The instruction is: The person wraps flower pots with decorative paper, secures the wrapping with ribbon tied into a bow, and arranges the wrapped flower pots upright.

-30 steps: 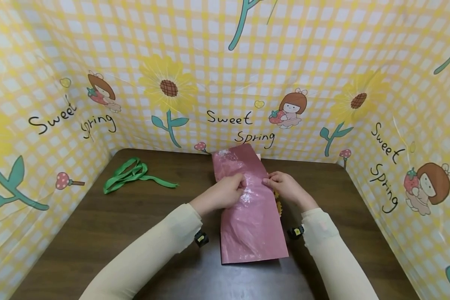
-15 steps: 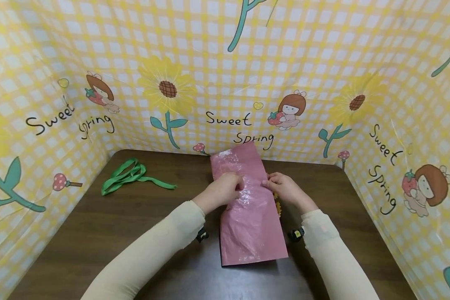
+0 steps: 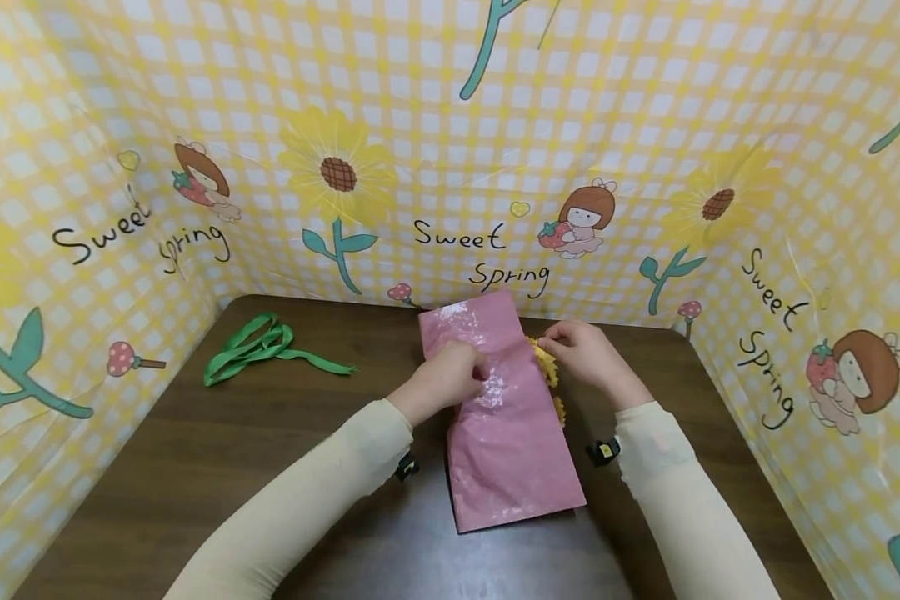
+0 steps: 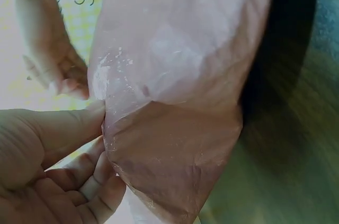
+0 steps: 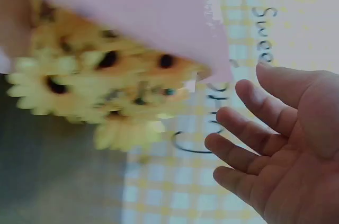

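A long sheet of pink wrapping paper (image 3: 506,454), shiny and creased, is raised over a bunch of yellow artificial sunflowers (image 3: 546,364). Most of the bunch is hidden behind it; in the right wrist view several blooms (image 5: 127,134) with dark centres peek out below the paper's edge. My left hand (image 3: 450,379) pinches the paper near its middle, thumb against the fingers, as the left wrist view shows along a paper edge (image 4: 108,128). Off the paper's right side, my right hand (image 3: 588,358) has its fingers spread and loosely bent, holding nothing, close to the petals.
A loosely looped green ribbon (image 3: 258,346) lies at the back left of the brown wooden table (image 3: 195,450). Yellow checked cloth (image 3: 435,167) with printed flowers walls in the back and both sides.
My right hand has let go of the paper's right edge and moved slightly right. More yellow petals show there, and the paper's near end has swung a little right. The left hand keeps its grip.
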A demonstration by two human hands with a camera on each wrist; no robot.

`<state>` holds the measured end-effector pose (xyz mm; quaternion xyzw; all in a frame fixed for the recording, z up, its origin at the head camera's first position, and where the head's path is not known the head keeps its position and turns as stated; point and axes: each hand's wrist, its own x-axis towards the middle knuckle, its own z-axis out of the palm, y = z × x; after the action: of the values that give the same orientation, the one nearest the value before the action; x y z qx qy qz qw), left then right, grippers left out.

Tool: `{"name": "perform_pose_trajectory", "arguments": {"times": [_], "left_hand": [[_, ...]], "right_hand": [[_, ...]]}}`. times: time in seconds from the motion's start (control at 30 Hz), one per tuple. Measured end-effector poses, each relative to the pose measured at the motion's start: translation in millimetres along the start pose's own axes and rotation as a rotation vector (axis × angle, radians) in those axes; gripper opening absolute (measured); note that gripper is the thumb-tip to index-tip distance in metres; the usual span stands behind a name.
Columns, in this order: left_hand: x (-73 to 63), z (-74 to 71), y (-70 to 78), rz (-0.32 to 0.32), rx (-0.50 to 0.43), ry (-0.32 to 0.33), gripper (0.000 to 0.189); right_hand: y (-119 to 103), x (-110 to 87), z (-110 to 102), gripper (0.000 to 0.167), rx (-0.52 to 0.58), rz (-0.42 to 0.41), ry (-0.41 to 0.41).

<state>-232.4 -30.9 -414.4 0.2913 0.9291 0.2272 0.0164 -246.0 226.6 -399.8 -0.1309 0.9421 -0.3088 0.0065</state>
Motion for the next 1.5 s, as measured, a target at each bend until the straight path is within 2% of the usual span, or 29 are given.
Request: {"name": "perform_pose_trajectory", "arguments": {"times": [0.13,0.27,0.57,0.67,0.8,0.9,1.07,1.23,1.37,1.5], "left_hand": [[-0.1,-1.1,0.1,0.001,-0.009,0.015,0.006],[-0.3,-2.7,0.6,-0.023,-0.038,0.027,0.007],[-3.0,2.0,1.6,-0.103,-0.057,0.063,0.014],[-5.4,4.7,2.0,-0.148,-0.052,0.082,0.017],[-9.6,7.0,4.1,-0.180,-0.049,0.083,0.015],[-12.5,7.2,6.3,-0.177,-0.051,0.075,0.012],[-15.8,6.3,4.2,-0.175,-0.062,0.075,0.012],[-20.4,4.4,-1.9,-0.188,-0.121,0.082,0.022],[-27.6,2.3,-4.8,-0.181,-0.146,0.116,0.018],[-39.5,-5.1,-8.7,-0.198,-0.159,0.169,0.021]], "right_hand": [[-19,-3.7,-8,0.025,-0.035,-0.083,0.019],[-40,-9.3,-5,0.015,-0.071,-0.170,0.042],[-69,-20.0,26,0.011,-0.222,-0.382,0.006],[-70,-18.1,37,0.010,-0.244,-0.411,-0.012],[-68,-15.9,51,0.011,-0.250,-0.375,-0.033],[-67,-13.9,61,0.012,-0.248,-0.347,-0.009],[-70,-11.5,77,0.011,-0.257,-0.303,0.088],[-76,-10.4,89,0.010,-0.316,-0.252,0.212],[-77,-6.8,100,0.013,-0.366,-0.249,0.281],[-78,-4.3,108,0.016,-0.378,-0.242,0.303]]}}
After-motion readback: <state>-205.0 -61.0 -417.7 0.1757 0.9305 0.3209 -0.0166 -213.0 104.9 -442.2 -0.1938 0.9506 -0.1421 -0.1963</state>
